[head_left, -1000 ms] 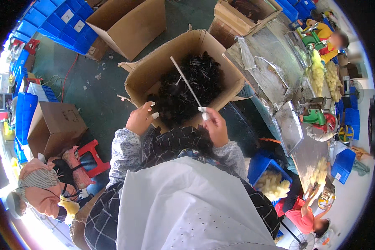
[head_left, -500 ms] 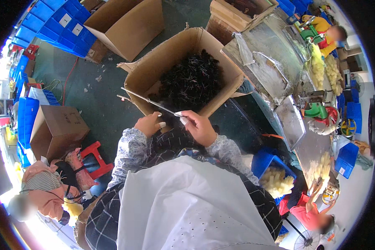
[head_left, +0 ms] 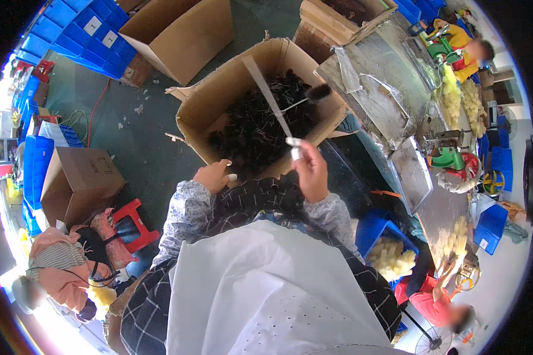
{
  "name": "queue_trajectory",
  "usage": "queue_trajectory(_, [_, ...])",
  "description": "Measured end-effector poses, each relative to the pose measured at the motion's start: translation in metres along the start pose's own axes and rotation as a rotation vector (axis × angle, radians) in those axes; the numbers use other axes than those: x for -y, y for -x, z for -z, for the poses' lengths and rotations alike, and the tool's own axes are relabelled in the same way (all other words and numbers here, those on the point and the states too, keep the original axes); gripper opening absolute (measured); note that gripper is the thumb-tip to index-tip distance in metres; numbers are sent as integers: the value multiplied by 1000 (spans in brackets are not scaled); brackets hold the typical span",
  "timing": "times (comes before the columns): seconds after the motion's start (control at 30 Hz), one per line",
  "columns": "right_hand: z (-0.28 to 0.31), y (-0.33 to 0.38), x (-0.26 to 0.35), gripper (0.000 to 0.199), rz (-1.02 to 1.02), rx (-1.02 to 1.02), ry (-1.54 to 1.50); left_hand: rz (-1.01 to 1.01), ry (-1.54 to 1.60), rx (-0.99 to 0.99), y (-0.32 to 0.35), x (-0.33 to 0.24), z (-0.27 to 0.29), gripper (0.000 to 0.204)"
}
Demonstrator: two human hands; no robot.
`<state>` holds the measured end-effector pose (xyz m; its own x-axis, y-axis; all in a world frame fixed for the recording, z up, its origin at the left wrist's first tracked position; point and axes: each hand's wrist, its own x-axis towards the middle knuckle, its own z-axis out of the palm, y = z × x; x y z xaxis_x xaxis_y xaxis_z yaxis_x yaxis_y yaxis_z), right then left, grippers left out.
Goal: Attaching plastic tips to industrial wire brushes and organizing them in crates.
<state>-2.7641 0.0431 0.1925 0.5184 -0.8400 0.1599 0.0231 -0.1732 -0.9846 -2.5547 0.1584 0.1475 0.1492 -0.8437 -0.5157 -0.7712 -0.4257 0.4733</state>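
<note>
Right hand (head_left: 310, 173) grips rod (head_left: 268, 94), now swung away; one brush (head_left: 320, 93) now shows apart from the pile (head_left: 251, 127), near the box's (head_left: 213, 94) right edge. Left hand's (head_left: 211, 177) grip indeterminate.

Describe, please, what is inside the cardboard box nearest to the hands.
A heap of black, bristly pieces lies inside the cardboard box. It covers much of the bottom; whatever lies beneath the heap cannot be seen.

A dark green floor (head_left: 136, 139) shows between your nine and ten o'clock, dotted with pale scraps. Blue bins (head_left: 80, 44) rise at your ten, a worn workbench (head_left: 391, 65) lies toward two, a red stool (head_left: 143, 238) sits at eight, and white glare (head_left: 53, 322) floods in beyond it.
</note>
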Motion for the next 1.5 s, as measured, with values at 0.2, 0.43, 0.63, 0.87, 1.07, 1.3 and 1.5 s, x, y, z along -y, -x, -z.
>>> queue_trajectory(0.2, [-11,-2,-11,23,-232,161,-131,-27,8,-22,-1,0,2,43])
queue_trajectory(0.43, [-9,-3,-14,24,-190,86,-162,3,-13,-9,2,-4,8,43])
queue_trajectory(0.63, [-11,2,-12,22,-141,113,-13,-4,-7,-18,-1,0,5,42])
queue_trajectory(0.87, [-11,2,-5,22,-72,117,48,3,-7,-30,4,-5,7,42])
queue_trajectory(1.07, [-5,3,10,21,-60,238,116,28,0,-47,4,-7,-2,41])
queue_trajectory(1.3, [4,-5,-1,22,-125,334,-7,124,39,-90,9,-23,-3,41])
queue_trajectory(1.5, [16,-13,-12,26,-190,526,-55,453,148,-58,31,-56,-13,44])
